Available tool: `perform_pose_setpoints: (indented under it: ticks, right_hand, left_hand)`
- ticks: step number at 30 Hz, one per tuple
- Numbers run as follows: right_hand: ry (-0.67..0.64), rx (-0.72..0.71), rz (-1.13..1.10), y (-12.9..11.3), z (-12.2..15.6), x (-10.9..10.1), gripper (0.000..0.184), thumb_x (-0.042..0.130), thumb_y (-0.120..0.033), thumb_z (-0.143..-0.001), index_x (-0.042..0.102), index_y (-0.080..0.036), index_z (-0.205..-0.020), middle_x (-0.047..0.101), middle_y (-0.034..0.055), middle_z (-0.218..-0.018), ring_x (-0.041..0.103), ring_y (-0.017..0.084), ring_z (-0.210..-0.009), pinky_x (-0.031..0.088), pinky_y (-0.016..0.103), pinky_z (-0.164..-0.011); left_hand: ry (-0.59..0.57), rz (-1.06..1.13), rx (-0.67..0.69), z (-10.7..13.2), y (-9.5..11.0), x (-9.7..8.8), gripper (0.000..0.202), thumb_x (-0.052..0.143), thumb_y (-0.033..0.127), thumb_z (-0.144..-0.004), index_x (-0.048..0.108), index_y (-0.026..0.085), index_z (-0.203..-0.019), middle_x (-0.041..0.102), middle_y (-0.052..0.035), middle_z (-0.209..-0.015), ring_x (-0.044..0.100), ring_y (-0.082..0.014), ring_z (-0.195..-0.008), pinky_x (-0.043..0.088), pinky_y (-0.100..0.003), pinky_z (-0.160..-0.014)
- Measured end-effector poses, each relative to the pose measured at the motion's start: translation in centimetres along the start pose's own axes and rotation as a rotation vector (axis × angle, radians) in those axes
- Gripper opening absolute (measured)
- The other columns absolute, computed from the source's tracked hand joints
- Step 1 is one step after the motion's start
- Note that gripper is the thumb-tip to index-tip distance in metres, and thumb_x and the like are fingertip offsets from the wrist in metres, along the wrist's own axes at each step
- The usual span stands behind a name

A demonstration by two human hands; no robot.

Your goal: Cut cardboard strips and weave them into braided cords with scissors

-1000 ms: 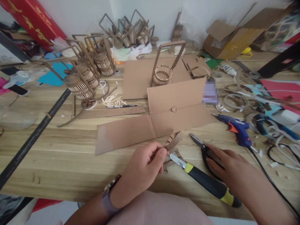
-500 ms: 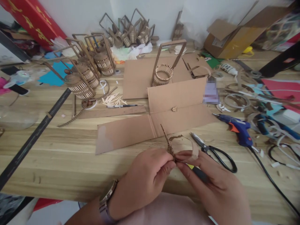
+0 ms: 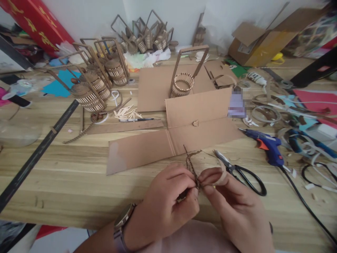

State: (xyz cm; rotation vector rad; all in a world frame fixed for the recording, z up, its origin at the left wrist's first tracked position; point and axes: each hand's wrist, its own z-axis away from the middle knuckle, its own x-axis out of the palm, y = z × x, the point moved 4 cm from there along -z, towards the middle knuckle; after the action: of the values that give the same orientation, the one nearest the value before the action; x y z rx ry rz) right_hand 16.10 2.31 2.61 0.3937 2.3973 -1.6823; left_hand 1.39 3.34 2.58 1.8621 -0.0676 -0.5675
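Note:
My left hand (image 3: 168, 196), wearing a wristwatch (image 3: 125, 216), is closed in a pinch on a narrow corrugated cardboard strip (image 3: 190, 160) whose free end points up and away. Against it, the thumb and forefinger of my right hand (image 3: 237, 203) are closed on the same strip. A thin tan paper strip (image 3: 222, 171) curls over the right fingers; where it joins the cardboard is hidden by the fingertips. Open-bladed scissors (image 3: 231, 166) with black handles lie just beyond my right hand. A dark-and-yellow object is mostly covered beneath that hand.
Folded cardboard (image 3: 142, 147) lies ahead, with a handled stick basket (image 3: 184, 84) behind it. Several finished baskets (image 3: 89, 95) stand at the left. A blue glue gun (image 3: 271, 144) and its cord lie right, near strip rolls (image 3: 265, 113). Loose sticks (image 3: 126, 112) sit mid-table.
My right hand has turned and its fingers have curled in more. The cardboard strip has tilted and shifted slightly right and nearer. The scissors and glue gun have stayed in place.

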Motion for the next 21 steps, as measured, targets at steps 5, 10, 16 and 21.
perform_pose_setpoints:
  ticks: [5, 10, 16, 21]
  right_hand:
    - [0.000, -0.101, 0.184, -0.3, 0.3, -0.2, 0.015, 0.062, -0.013, -0.086, 0.066, -0.026, -0.081, 0.071, -0.0023, -0.079, 0.069, 0.012, -0.074, 0.057, 0.019, -0.068]
    - [-0.025, -0.257, 0.377, -0.5, 0.8, -0.3, 0.012, 0.061, -0.013, -0.090, 0.065, -0.024, -0.091, 0.072, -0.0001, -0.087, 0.068, 0.013, -0.084, 0.054, 0.023, -0.076]
    - [-0.028, -0.422, 0.513, -1.1, 1.0, -0.2, 0.013, 0.061, -0.011, -0.089, 0.064, -0.021, -0.097, 0.074, 0.0038, -0.090, 0.068, 0.018, -0.087, 0.051, 0.032, -0.079]
    - [-0.001, -0.380, 0.512, -1.2, 0.9, -0.2, 0.013, 0.060, -0.013, -0.088, 0.061, -0.025, -0.094, 0.074, 0.0013, -0.086, 0.070, 0.019, -0.080, 0.050, 0.035, -0.076]
  left_hand:
    - [-0.024, 0.015, -0.141, -0.1, -0.7, -0.1, 0.018, 0.055, 0.023, -0.093, 0.056, 0.018, -0.075, 0.060, 0.0008, -0.078, 0.056, -0.0129, -0.075, 0.041, -0.022, -0.070]
    - [-0.033, -0.061, -0.202, 0.2, -0.9, -0.2, 0.018, 0.057, 0.028, -0.098, 0.064, 0.018, -0.084, 0.064, 0.0005, -0.080, 0.059, -0.0141, -0.078, 0.041, -0.023, -0.071]
    - [0.007, -0.131, -0.168, 0.2, -0.2, -0.1, 0.018, 0.052, 0.016, -0.096, 0.064, 0.018, -0.083, 0.066, -0.0003, -0.076, 0.059, -0.0139, -0.072, 0.041, -0.023, -0.066]
    - [0.013, -0.122, -0.156, 0.2, -0.2, 0.1, 0.021, 0.051, 0.016, -0.093, 0.059, 0.018, -0.074, 0.061, 0.0004, -0.068, 0.055, -0.0133, -0.064, 0.038, -0.023, -0.061]
